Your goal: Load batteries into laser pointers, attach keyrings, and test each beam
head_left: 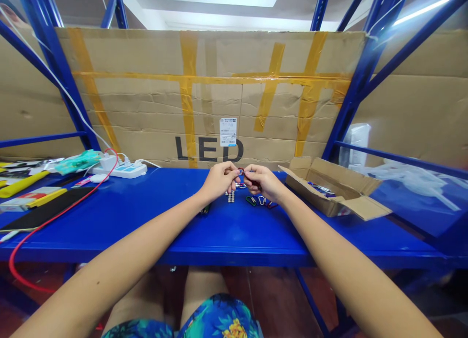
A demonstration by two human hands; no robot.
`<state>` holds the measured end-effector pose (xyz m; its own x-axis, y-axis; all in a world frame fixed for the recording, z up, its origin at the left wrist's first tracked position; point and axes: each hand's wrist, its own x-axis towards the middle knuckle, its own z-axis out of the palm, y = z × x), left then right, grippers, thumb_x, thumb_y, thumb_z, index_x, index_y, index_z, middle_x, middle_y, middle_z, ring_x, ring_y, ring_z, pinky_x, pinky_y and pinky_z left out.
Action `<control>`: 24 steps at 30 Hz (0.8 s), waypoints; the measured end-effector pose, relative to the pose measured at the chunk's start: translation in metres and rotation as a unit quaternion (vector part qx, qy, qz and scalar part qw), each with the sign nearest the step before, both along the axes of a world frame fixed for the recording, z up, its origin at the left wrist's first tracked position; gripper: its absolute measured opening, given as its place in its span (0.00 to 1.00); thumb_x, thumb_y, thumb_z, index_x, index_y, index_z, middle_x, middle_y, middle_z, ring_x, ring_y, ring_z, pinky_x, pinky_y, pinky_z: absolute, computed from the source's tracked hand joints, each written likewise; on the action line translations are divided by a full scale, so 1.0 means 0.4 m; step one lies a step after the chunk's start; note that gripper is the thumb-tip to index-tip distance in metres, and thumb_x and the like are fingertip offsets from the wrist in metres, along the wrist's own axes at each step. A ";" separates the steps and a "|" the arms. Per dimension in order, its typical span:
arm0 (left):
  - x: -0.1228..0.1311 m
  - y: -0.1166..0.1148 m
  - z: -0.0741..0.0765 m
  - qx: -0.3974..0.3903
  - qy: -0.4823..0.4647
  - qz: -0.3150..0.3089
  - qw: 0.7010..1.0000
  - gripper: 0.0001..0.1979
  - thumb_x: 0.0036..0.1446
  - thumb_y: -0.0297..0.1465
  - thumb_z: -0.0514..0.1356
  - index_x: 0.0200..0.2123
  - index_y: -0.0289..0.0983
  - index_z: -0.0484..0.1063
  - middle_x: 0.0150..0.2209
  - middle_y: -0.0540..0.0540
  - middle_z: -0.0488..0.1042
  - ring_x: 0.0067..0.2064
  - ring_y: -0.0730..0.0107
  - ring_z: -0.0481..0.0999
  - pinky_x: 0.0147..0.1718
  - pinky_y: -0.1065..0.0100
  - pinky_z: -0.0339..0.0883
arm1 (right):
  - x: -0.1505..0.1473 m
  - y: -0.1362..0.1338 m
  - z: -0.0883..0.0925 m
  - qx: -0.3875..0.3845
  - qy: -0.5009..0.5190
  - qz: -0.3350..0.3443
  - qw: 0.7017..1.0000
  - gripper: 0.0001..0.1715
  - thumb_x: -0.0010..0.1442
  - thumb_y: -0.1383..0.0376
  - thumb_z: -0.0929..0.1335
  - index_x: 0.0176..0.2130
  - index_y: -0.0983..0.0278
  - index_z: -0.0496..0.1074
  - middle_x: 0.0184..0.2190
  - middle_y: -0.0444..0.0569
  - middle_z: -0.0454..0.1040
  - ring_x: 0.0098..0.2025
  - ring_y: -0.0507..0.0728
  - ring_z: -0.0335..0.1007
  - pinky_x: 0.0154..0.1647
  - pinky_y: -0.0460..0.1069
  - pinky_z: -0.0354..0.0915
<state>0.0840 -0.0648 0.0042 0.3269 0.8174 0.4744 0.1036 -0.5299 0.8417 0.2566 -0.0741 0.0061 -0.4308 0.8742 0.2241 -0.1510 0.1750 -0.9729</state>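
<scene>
Over the middle of the table, my left hand and my right hand meet fingertip to fingertip. A small dark red piece that looks like a carabiner shows between them, with my right fingers closed on it. My left thumb and forefinger pinch at its end; what they hold there is too small to make out. Below my right hand lie a green carabiner, a blue carabiner and a red carabiner. Several small silvery metal pieces sit in rows beside my left hand. Dark green items are partly hidden by my left forearm.
An open cardboard box with small items stands at the right. On the left are a white power strip, a black flat slab, a red cable and packets. A large cardboard sheet backs the blue table.
</scene>
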 end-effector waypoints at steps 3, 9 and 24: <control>-0.022 0.022 0.008 0.001 0.035 0.030 0.999 0.10 0.63 0.33 0.54 0.36 0.33 0.72 0.28 0.44 0.77 0.20 0.75 0.71 0.18 0.73 0.63 | 0.009 0.003 0.007 0.037 0.000 -0.055 0.998 0.19 0.50 0.60 0.73 0.40 0.60 0.65 0.18 0.36 0.64 0.16 0.47 0.52 0.18 0.44 0.44; -0.105 0.086 -0.010 0.151 0.258 0.126 0.946 0.07 0.51 0.28 0.60 0.34 0.39 0.78 0.32 0.45 0.79 0.35 0.63 0.76 0.37 0.66 0.67 | 0.041 0.005 0.026 0.040 0.034 -0.069 0.996 0.19 0.44 0.66 0.75 0.38 0.64 0.71 0.24 0.43 0.70 0.25 0.50 0.62 0.22 0.46 0.54; -0.054 0.064 0.012 -0.034 -0.046 0.029 0.998 0.18 0.63 0.40 0.53 0.37 0.32 0.75 0.36 0.39 0.79 0.36 0.67 0.77 0.36 0.67 0.68 | 0.022 0.022 0.003 0.144 -0.112 -0.136 0.974 0.17 0.53 0.53 0.70 0.32 0.66 0.73 0.17 0.42 0.66 0.21 0.52 0.63 0.25 0.49 0.57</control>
